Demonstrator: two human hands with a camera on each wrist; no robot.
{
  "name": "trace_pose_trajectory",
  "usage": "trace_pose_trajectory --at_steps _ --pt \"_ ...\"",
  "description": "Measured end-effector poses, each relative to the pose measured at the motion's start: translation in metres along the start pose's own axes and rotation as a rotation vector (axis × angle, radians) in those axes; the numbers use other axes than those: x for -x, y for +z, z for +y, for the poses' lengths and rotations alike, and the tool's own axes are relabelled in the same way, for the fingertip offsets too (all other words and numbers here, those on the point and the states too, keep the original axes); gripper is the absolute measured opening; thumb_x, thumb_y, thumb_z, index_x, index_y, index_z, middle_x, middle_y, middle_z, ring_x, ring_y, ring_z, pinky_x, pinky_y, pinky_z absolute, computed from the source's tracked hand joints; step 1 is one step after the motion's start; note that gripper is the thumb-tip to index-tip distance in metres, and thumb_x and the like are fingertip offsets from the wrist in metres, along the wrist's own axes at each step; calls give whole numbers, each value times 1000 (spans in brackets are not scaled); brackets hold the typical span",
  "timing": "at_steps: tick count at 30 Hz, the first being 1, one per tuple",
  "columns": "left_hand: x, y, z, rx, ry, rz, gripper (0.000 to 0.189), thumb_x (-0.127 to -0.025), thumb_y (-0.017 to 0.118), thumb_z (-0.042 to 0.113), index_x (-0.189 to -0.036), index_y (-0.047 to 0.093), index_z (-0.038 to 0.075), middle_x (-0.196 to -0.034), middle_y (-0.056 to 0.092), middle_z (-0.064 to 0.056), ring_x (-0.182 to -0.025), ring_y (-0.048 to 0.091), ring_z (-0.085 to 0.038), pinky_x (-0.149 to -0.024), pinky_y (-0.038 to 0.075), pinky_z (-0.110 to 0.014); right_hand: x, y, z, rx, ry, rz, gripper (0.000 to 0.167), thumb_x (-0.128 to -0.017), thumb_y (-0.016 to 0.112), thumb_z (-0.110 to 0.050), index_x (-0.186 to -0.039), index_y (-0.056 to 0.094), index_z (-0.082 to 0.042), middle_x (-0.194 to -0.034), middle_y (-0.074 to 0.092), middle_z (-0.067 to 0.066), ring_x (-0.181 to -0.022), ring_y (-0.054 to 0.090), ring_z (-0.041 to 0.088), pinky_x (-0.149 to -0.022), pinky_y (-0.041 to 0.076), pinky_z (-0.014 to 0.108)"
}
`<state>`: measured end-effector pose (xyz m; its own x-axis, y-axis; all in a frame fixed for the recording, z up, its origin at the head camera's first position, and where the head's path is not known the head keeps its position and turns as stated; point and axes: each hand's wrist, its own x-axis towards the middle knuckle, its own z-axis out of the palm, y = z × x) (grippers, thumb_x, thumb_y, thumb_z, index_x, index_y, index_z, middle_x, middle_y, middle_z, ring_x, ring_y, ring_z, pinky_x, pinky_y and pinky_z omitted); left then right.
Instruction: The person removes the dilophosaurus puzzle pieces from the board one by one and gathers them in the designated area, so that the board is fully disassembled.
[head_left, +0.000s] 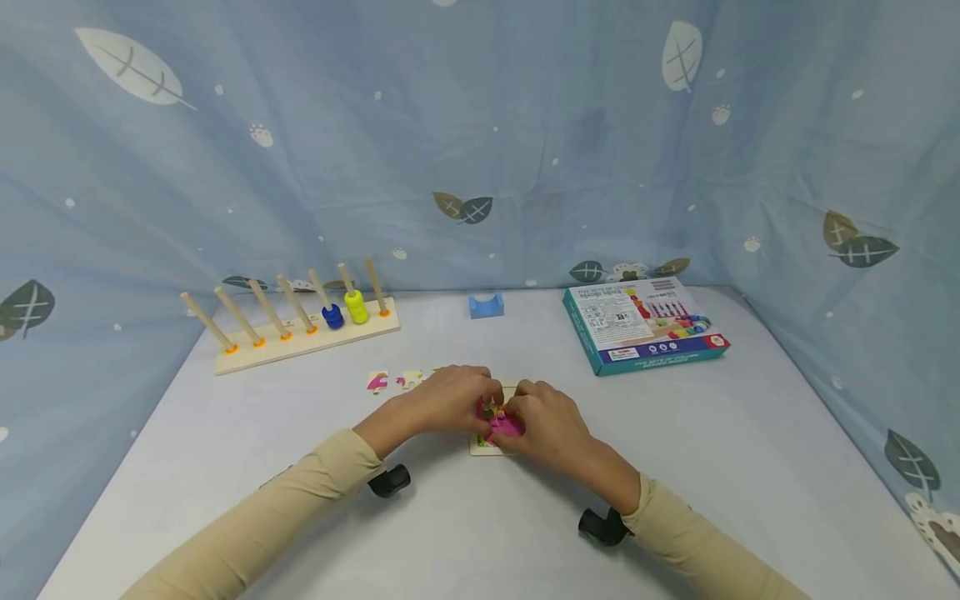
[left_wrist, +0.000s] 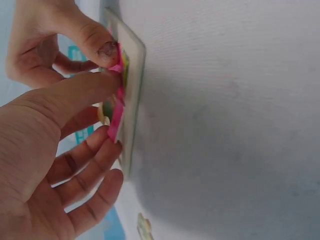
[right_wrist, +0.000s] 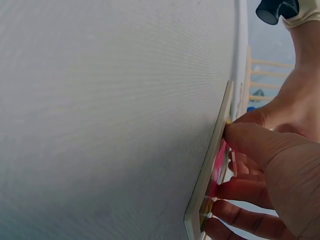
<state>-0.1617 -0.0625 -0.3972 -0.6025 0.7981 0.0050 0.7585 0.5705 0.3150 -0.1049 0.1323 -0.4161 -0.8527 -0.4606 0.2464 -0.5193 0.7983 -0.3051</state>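
A small wooden jigsaw board (head_left: 480,450) lies on the table, with a pink and green picture on it. My left hand (head_left: 453,400) reaches in from the left; its thumb and fingers pinch a pink puzzle piece (left_wrist: 116,120) that sits tilted over the board (left_wrist: 134,100). From the other side my right hand (head_left: 551,425) grips at the same pink area, thumb (right_wrist: 245,137) near one edge and curled fingers (right_wrist: 242,192) on the picture. Both hands are close together, thumbs nearly meeting, and they hide much of the picture.
Loose puzzle pieces (head_left: 378,382) lie beyond my left hand. At the back left stands a wooden peg rack (head_left: 311,340) with blue and yellow beads. A light blue block (head_left: 486,307) sits at the back, and a flat toy box (head_left: 645,325) lies back right.
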Motion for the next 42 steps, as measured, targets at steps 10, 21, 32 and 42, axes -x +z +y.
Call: trace_pose_trajectory --at_steps 10,21,32,42 --pt "3 4 0 -24 15 55 23 -80 82 27 -100 73 19 -90 62 6 -73 52 -5 -62 45 -24 0 0 0 5 -7 1 34 -72 88 -41 -89 79 -13 -86 61 -2 -75 52 13 -59 43 26" --pt "12 -24 -6 7 6 128 29 -83 80 22 -110 75 13 -101 64 3 -88 58 -13 -77 50 -32 0 -2 -3 46 9 -39 38 -73 87 -45 -90 79 -12 -85 58 -2 -74 48 12 -57 40 25" --pt "44 -60 -25 -25 -50 222 29 -83 78 18 -112 75 17 -102 63 5 -92 56 -16 -75 47 -33 0 -2 -4 48 32 -55 37 -73 86 -45 -92 79 -14 -89 61 -1 -76 50 12 -59 42 25" --pt "87 -62 -39 -29 -105 259 30 -82 78 13 -112 74 15 -101 62 5 -92 56 -19 -69 45 -33 2 -2 -6 48 18 -51 34 -74 87 -42 -89 78 -13 -88 59 -2 -75 48 11 -58 41 24"
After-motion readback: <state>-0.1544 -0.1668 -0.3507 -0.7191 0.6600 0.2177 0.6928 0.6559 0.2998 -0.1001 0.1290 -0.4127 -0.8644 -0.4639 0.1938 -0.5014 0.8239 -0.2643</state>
